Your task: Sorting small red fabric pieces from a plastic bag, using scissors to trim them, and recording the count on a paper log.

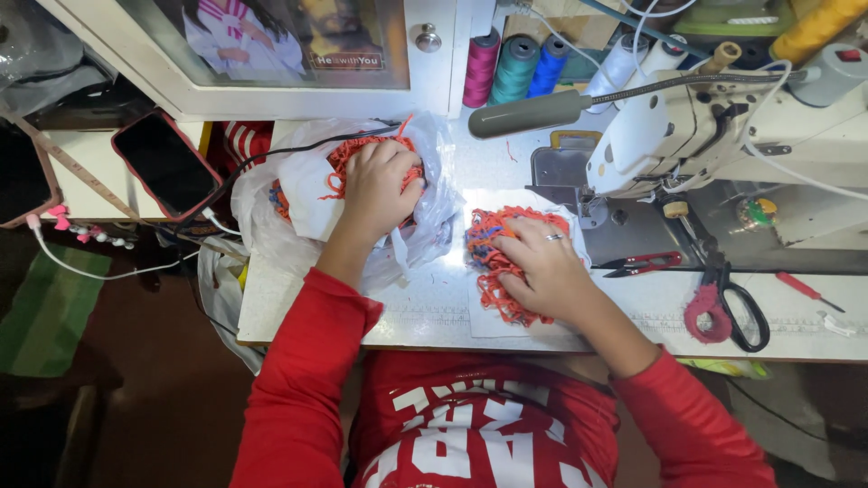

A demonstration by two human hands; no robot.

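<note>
- Left hand [380,185] deep in the plastic bag [271,226], fingers curled over orange lace pieces [348,154] inside.
- Right hand [547,267] lies flat, fingers spread, pinning an orange lace stack [493,239] on the table [434,312] before the sewing machine [669,136].
- Lace looks light, soft, floppy and snag-prone; best pinched at an edge.
- Scissors [732,303] lie right.

A: Furniture?
B: White desk [434,316], surface marked and worn; white cabinet [434,90] with a round knob at its far edge.

A: Floor and light?
B: Dark brown floor [163,398], green mat [50,312] at left. Desk brightly lit, floor dim.
</note>
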